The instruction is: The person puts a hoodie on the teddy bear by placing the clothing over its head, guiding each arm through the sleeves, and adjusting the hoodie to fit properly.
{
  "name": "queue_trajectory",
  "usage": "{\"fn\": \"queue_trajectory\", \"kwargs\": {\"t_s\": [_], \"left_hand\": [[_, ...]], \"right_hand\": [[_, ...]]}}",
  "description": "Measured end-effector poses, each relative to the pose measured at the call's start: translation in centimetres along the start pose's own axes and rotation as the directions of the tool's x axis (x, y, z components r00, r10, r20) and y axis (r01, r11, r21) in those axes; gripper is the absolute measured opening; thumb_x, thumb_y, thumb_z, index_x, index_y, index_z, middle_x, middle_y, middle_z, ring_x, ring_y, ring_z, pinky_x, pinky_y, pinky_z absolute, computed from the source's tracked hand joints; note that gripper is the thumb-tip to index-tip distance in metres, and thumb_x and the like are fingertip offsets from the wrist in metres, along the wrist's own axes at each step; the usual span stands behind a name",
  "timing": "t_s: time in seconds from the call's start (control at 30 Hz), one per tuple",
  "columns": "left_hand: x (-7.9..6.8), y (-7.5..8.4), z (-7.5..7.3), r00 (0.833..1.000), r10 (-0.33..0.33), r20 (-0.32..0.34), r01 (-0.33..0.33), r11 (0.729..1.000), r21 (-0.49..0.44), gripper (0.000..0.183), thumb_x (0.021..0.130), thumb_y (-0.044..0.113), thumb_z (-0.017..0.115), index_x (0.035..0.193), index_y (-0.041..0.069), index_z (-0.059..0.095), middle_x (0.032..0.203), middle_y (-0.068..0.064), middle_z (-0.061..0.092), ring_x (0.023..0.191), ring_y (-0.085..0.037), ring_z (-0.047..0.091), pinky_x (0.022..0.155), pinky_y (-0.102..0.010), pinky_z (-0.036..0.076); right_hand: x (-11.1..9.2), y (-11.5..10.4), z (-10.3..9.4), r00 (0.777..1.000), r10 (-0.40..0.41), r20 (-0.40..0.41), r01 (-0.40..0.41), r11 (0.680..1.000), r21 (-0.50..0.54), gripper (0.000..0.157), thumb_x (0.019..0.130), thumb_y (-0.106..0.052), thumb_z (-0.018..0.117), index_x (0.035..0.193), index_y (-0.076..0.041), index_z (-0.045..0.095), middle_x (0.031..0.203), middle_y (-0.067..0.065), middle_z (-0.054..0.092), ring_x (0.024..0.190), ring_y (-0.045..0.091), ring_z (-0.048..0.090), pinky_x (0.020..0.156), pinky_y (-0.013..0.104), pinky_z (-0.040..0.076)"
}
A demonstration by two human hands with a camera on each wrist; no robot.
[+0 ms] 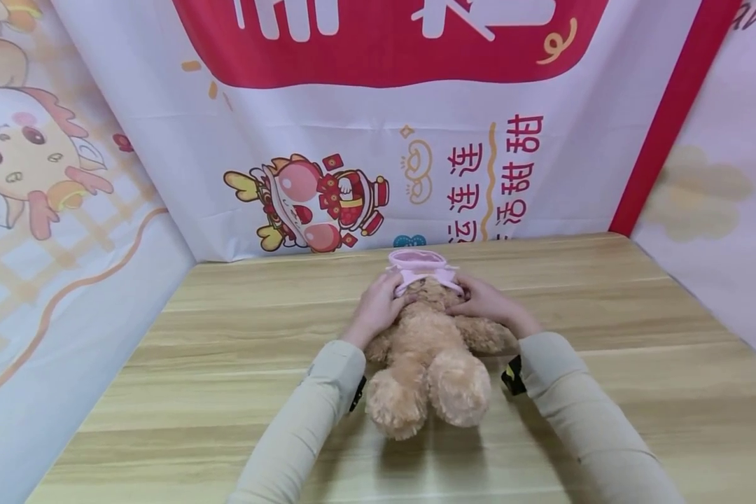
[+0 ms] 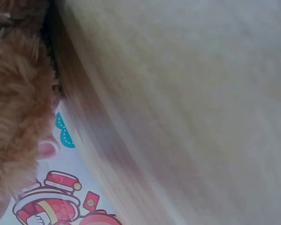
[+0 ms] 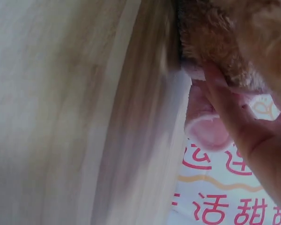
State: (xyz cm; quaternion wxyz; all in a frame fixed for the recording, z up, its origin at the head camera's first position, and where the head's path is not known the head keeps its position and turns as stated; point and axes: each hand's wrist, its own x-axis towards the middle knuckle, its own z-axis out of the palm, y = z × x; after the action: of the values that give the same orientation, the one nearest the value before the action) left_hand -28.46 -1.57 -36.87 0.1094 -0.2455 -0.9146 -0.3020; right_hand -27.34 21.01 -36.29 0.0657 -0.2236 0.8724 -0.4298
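A light-brown teddy bear (image 1: pixel 430 336) lies on the wooden table, its feet towards me and its arms out to the sides. Around its head is a pink cloth garment (image 1: pixel 418 260), whose round opening faces the banner. My left hand (image 1: pixel 378 304) grips the garment's edge at the left of the head, its thumb lying on the fur by the neck. From the opposite side my right hand (image 1: pixel 488 302) holds the right edge, thumb also against the fur. In the right wrist view the pink opening (image 3: pixel 210 132) shows beyond the fingers. The bear's face is mostly hidden.
The wood-grain table (image 1: pixel 239 364) ends at a white and red banner (image 1: pixel 365 126) with a cartoon figure and lettering. Printed cloth (image 1: pixel 88 231) hangs at the left, and another pale sheet (image 1: pixel 718 210) at the right. Black straps (image 1: pixel 513 376) show beneath the sleeves.
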Motion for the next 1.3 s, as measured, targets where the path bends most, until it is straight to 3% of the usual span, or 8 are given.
{"fn": "queue_trajectory", "kwargs": {"t_s": [0.27, 0.37, 0.57, 0.63, 0.73, 0.97, 1.13, 1.3], "left_hand": [[-0.1, 0.5, -0.3, 0.991, 0.129, -0.033, -0.124, 0.986, 0.112, 0.021, 0.089, 0.016, 0.065, 0.079, 0.007, 0.049, 0.083, -0.008, 0.052, 0.074, -0.022, 0.048, 0.065, -0.032, 0.041], [-0.1, 0.6, -0.5, 0.992, 0.125, 0.009, -0.125, 0.988, 0.093, 0.016, 0.087, 0.011, 0.064, 0.081, 0.008, 0.049, 0.088, -0.010, 0.052, 0.077, -0.022, 0.049, 0.067, -0.033, 0.043], [-0.7, -0.1, -1.1, 0.988, -0.023, 0.155, 0.031, 0.998, -0.053, 0.026, 0.088, 0.028, 0.066, 0.088, 0.012, 0.046, 0.100, -0.009, 0.045, 0.090, -0.021, 0.047, 0.076, -0.033, 0.042], [-1.0, -0.5, -1.3, 0.982, -0.046, 0.185, 0.063, 0.994, -0.086, 0.030, 0.088, 0.036, 0.065, 0.090, 0.013, 0.046, 0.100, -0.008, 0.044, 0.091, -0.021, 0.047, 0.077, -0.033, 0.042], [-1.4, -1.0, -1.4, 0.979, -0.022, 0.200, 0.045, 0.993, -0.111, 0.029, 0.089, 0.038, 0.064, 0.092, 0.014, 0.049, 0.101, -0.008, 0.044, 0.092, -0.020, 0.047, 0.079, -0.034, 0.043], [-1.8, -1.5, -1.7, 0.979, 0.064, 0.196, -0.039, 0.991, -0.129, 0.016, 0.089, 0.024, 0.063, 0.094, 0.011, 0.055, 0.103, -0.010, 0.048, 0.093, -0.020, 0.050, 0.083, -0.035, 0.047], [-1.9, -1.4, -1.8, 0.974, 0.011, 0.224, 0.028, 0.985, -0.173, 0.016, 0.090, 0.022, 0.055, 0.100, 0.010, 0.059, 0.107, -0.011, 0.049, 0.096, -0.023, 0.051, 0.088, -0.038, 0.048], [-2.0, -1.1, -1.9, 0.971, -0.009, 0.238, 0.054, 0.981, -0.185, 0.026, 0.097, 0.025, 0.047, 0.110, 0.007, 0.062, 0.115, -0.016, 0.051, 0.104, -0.027, 0.052, 0.094, -0.045, 0.046]], "right_hand": [[0.6, -0.7, 0.5, 0.976, -0.132, -0.173, 0.068, 0.940, -0.333, 0.017, 0.075, 0.000, 0.067, 0.071, -0.005, 0.051, 0.071, 0.008, 0.051, 0.066, 0.019, 0.045, 0.062, 0.031, 0.038], [0.5, -0.4, 0.6, 0.970, -0.139, -0.200, 0.065, 0.939, -0.337, 0.022, 0.074, 0.002, 0.064, 0.065, -0.007, 0.046, 0.068, 0.005, 0.049, 0.065, 0.018, 0.045, 0.061, 0.029, 0.037], [-0.4, 0.0, -0.5, 1.000, 0.012, -0.003, -0.013, 0.996, -0.084, 0.011, 0.083, -0.002, 0.060, 0.074, -0.003, 0.052, 0.068, -0.001, 0.047, 0.064, 0.009, 0.043, 0.060, 0.022, 0.036], [-0.7, -0.4, -1.2, 0.995, 0.050, 0.086, -0.044, 0.996, -0.073, 0.008, 0.087, -0.009, 0.061, 0.085, -0.001, 0.061, 0.078, 0.002, 0.057, 0.072, 0.009, 0.049, 0.067, 0.024, 0.042], [-0.9, -1.4, -2.4, 0.984, 0.110, 0.137, -0.092, 0.987, -0.130, 0.023, 0.090, -0.023, 0.063, 0.101, -0.004, 0.067, 0.097, 0.007, 0.066, 0.087, 0.013, 0.057, 0.080, 0.030, 0.047], [0.9, -3.8, -2.7, 0.989, 0.050, -0.136, -0.074, 0.981, -0.180, 0.035, 0.098, -0.021, 0.052, 0.123, 0.002, 0.059, 0.120, 0.024, 0.062, 0.110, 0.038, 0.059, 0.097, 0.048, 0.048], [1.6, -4.4, -1.5, 0.992, 0.023, -0.125, -0.060, 0.952, -0.301, 0.034, 0.099, -0.009, 0.043, 0.127, 0.001, 0.058, 0.127, 0.025, 0.059, 0.118, 0.040, 0.055, 0.102, 0.052, 0.043], [1.5, -4.1, -1.1, 0.986, -0.010, -0.164, -0.031, 0.969, -0.245, 0.026, 0.098, -0.004, 0.043, 0.112, -0.001, 0.065, 0.115, 0.022, 0.065, 0.106, 0.034, 0.060, 0.092, 0.047, 0.048]]}}
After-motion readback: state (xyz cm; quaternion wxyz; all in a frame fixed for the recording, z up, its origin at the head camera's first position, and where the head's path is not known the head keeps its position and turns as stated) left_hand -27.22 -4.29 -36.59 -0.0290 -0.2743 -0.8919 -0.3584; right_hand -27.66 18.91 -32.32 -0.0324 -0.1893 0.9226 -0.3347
